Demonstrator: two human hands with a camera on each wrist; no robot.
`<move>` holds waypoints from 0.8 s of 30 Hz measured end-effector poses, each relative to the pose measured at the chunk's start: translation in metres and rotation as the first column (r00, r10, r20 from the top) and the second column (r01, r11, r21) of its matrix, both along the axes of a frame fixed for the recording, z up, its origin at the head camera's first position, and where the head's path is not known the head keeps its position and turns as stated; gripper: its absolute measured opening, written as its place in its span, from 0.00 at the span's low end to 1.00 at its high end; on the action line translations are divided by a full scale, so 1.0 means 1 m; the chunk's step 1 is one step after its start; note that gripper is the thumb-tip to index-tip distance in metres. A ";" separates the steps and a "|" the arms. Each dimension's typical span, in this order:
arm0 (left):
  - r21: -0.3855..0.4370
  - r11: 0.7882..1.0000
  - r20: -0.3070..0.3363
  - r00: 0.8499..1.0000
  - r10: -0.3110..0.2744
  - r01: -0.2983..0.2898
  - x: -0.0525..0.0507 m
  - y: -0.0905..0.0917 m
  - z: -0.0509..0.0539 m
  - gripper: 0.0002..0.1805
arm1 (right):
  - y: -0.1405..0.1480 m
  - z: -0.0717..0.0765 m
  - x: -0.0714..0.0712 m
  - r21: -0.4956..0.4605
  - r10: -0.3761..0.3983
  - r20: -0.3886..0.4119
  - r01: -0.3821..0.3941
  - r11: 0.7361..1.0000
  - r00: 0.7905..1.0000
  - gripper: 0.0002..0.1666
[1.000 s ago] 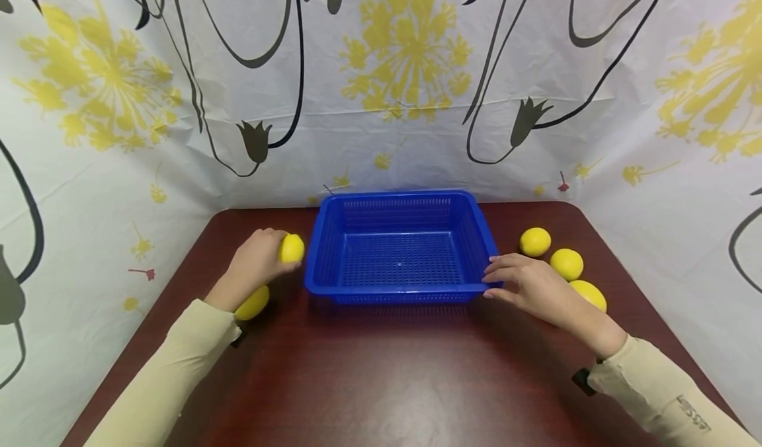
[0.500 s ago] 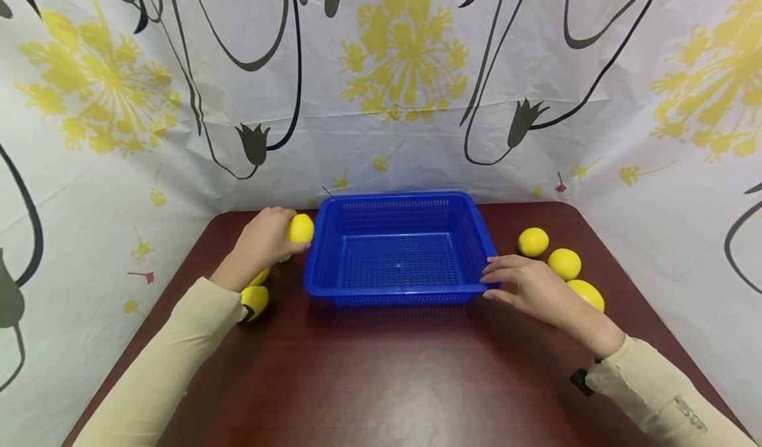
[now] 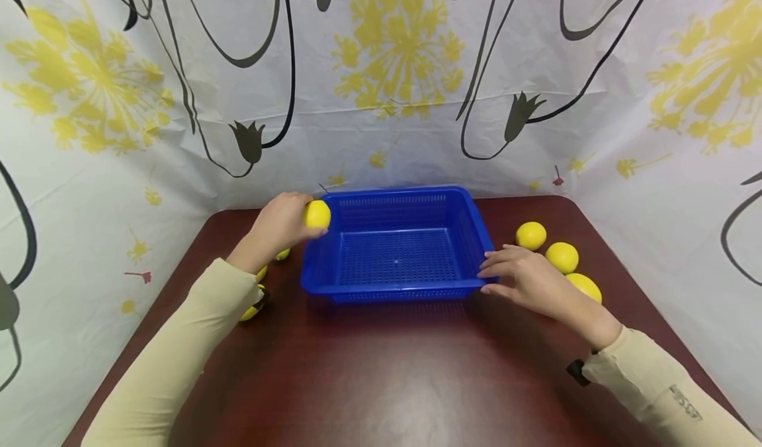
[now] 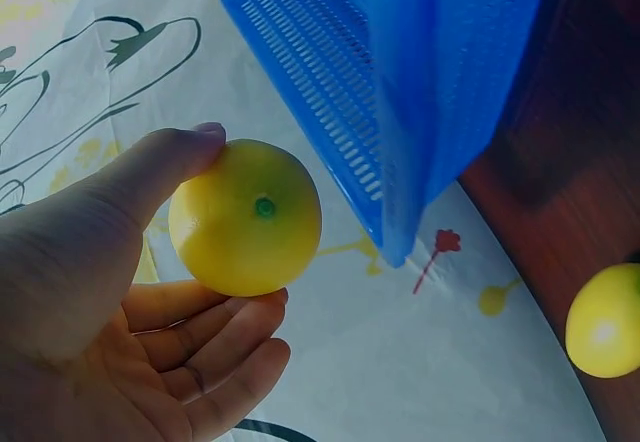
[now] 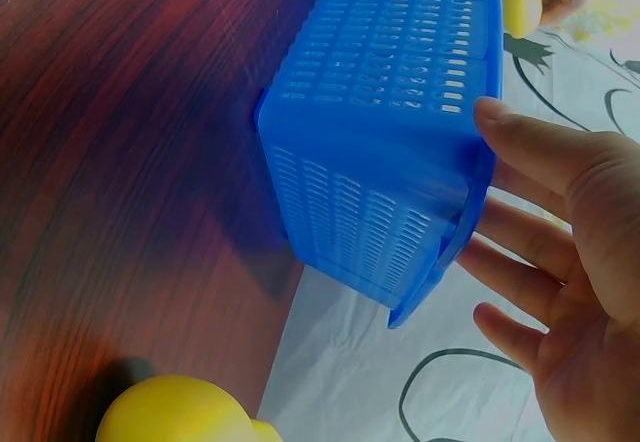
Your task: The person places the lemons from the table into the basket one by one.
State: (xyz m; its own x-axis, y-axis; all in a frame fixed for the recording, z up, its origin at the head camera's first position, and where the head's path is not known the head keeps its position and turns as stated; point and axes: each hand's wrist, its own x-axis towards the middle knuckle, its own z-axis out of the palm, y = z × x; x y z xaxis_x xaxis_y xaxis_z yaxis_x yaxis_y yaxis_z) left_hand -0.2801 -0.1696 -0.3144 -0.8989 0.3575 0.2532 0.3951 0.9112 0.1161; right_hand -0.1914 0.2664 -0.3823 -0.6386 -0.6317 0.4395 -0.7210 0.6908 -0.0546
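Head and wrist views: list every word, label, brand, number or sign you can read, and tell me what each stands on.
Right sleeve: one short run of dark lettering, too small and blurred to read with certainty.
Blue basket, held yellow fruit and patterned sheet: no readable text.

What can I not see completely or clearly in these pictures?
Head: nearest left-side fruit, partly behind the left sleeve.
Head: lettering on the right sleeve, too small, blurred.
Left wrist: right-edge fruit, cut off by frame.
Right wrist: large bottom fruit, cut off by frame.
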 end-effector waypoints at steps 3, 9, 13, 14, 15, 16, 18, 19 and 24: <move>-0.009 1.000 0.021 1.000 -0.009 0.010 -0.003 0.007 0.005 0.30 | 0.000 0.001 -0.001 0.004 0.002 0.001 -0.002 1.000 1.000 0.16; -0.023 0.999 0.052 0.998 -0.021 0.023 -0.008 0.021 0.011 0.29 | 0.001 0.001 -0.002 0.008 -0.007 0.024 0.006 1.000 1.000 0.16; -0.029 0.999 0.061 0.998 -0.026 0.028 -0.013 0.032 0.014 0.26 | 0.000 0.002 -0.002 0.015 -0.023 0.045 0.022 1.000 0.999 0.16; -0.029 0.999 0.066 0.997 -0.026 0.028 -0.015 0.035 0.015 0.26 | 0.001 0.002 -0.002 0.018 -0.027 0.051 0.027 0.999 0.998 0.16; -0.030 0.999 0.072 0.997 -0.027 0.030 -0.016 0.038 0.015 0.26 | 0.001 0.002 -0.002 0.020 -0.033 0.058 0.032 0.999 0.998 0.17; -0.030 0.999 0.076 0.997 -0.029 0.031 -0.018 0.041 0.015 0.25 | 0.001 0.002 -0.001 0.023 -0.038 0.064 0.036 0.999 0.997 0.17; -0.029 0.999 0.084 0.996 -0.034 0.037 -0.021 0.046 0.016 0.26 | 0.001 0.002 0.000 0.027 -0.044 0.073 0.043 0.999 0.996 0.18; -0.025 0.999 0.089 0.995 -0.036 0.038 -0.022 0.049 0.016 0.27 | 0.001 0.002 0.000 0.029 -0.047 0.074 0.045 0.999 0.996 0.18; -0.002 0.999 0.106 0.994 -0.033 0.033 -0.028 0.063 0.020 0.28 | 0.001 0.003 0.000 0.026 -0.032 0.050 0.031 0.999 0.998 0.17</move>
State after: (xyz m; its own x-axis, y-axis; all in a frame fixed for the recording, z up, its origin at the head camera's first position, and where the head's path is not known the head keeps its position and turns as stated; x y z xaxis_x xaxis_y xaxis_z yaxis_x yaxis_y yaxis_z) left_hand -0.3083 -0.1063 -0.2940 -0.9084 0.3881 0.1554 0.4105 0.8985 0.1558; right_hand -0.1919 0.2672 -0.3795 -0.6792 -0.6215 0.3904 -0.6956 0.7149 -0.0721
